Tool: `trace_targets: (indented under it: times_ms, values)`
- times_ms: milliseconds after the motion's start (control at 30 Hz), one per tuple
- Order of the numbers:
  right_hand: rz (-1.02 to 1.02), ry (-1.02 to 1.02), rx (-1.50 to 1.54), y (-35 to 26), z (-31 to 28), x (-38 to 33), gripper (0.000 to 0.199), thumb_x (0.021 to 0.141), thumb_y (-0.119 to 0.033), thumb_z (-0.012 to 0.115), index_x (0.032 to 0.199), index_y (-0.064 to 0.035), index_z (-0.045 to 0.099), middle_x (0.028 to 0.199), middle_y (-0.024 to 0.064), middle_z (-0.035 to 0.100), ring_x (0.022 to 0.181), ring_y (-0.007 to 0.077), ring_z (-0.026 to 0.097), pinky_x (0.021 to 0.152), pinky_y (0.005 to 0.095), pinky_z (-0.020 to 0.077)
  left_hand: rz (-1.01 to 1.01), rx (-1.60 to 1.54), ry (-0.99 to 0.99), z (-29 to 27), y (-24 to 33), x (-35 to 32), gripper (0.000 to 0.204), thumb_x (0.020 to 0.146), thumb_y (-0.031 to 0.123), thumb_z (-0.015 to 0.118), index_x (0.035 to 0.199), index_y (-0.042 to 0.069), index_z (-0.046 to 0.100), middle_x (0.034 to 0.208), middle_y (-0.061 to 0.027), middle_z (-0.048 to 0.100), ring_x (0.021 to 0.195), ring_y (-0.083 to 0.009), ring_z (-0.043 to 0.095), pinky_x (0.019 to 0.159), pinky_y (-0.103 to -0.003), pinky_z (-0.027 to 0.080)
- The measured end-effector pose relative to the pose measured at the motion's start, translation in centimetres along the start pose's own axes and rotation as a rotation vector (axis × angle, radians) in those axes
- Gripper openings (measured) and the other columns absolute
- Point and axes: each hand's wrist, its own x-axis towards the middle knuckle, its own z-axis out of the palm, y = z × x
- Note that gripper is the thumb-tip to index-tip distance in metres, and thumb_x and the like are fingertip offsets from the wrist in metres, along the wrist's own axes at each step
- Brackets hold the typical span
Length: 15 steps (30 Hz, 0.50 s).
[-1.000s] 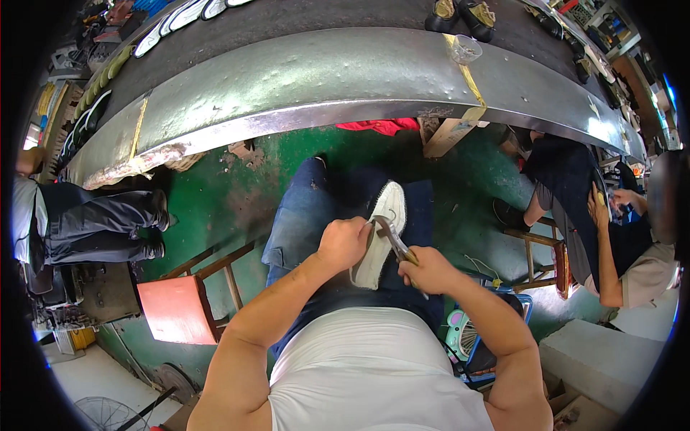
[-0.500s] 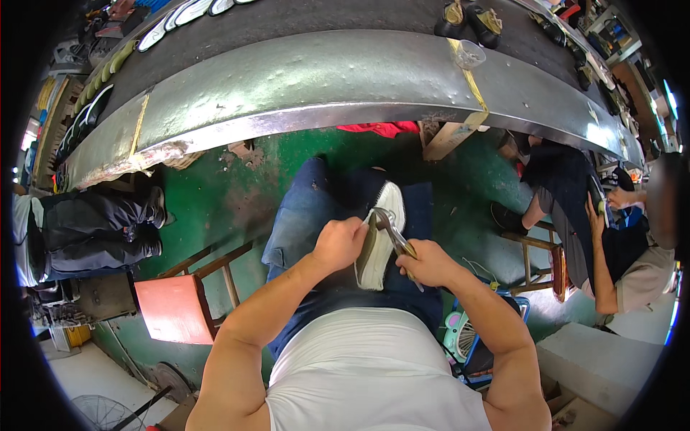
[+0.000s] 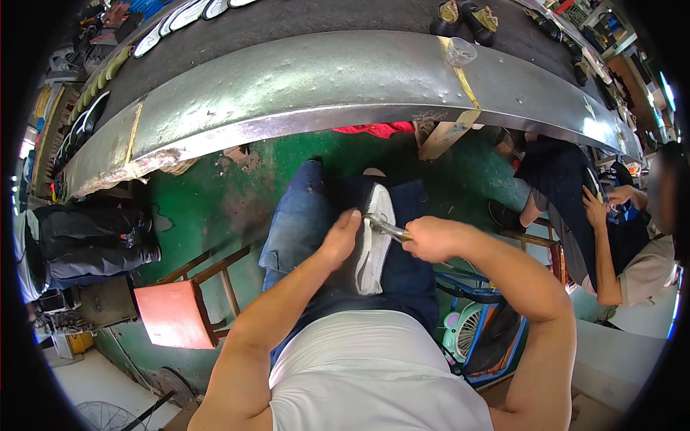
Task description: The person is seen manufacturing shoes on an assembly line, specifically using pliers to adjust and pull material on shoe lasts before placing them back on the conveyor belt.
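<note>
A white shoe upper (image 3: 374, 262) lies lengthwise on my lap, tilted onto its side, so most of its underside is turned away. My left hand (image 3: 342, 241) grips its left edge, with the thumb up beside the pincers. In my right hand (image 3: 430, 239) is a pair of metal lasting pincers (image 3: 388, 228), fingers wrapped round the handles. The rounded head of the pincers reaches across to the shoe's upper left edge, near my left thumb. Whether the jaws pinch the material is too small to tell.
Ahead runs a metal-edged bench (image 3: 287, 79) carrying shoes (image 3: 479, 23) and white soles (image 3: 188, 16). A red-topped stool (image 3: 175, 316) stands at left, a small green fan (image 3: 463, 330) at right. Co-workers sit on both sides; the right one's hands (image 3: 595, 212) hold something dark.
The shoe has rolled from showing its underside to lying more on its side. My right hand and the pincers have swung up and level, the elbow moving outward.
</note>
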Motion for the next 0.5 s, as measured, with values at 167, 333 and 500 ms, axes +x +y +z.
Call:
trace_targets:
  times_ms: [167,333,500]
  values:
    - [-0.083,0.267,0.503,0.0,6.2,1.8,0.028,0.096,-0.025,0.059,0.09,0.0026,0.064,0.083,0.0197,0.07,0.075,0.0364,0.069,0.071,0.0434,0.0545,-0.43,-0.912,-0.328,-0.8,0.4,-1.1,0.052,0.103,0.039,0.053,0.144,0.01,0.043,0.132,-0.0096,0.058,0.12,-0.0217,0.056,0.103,-0.039,0.045]
    - [-0.012,0.316,1.2,-2.0,12.0,4.5,0.025,0.098,-0.023,0.06,0.085,-0.0011,0.063,0.073,0.0067,0.067,0.059,0.0126,0.062,0.051,0.0294,0.0484,-0.433,-0.815,-0.306,-0.6,0.3,0.6,0.071,0.092,0.041,0.072,0.148,0.011,0.042,0.127,-0.0067,0.062,0.114,-0.0191,0.059,0.101,-0.038,0.047]
    - [-0.183,0.02,1.599,1.6,13.3,5.3,0.027,0.101,-0.027,0.058,0.101,-0.0006,0.063,0.079,0.0061,0.065,0.059,0.0106,0.058,0.044,0.0224,0.0406,-0.448,-0.761,-0.357,-0.3,1.3,0.6,0.063,0.092,0.034,0.072,0.144,0.01,0.047,0.121,-0.0056,0.065,0.108,-0.0183,0.062,0.098,-0.037,0.049]
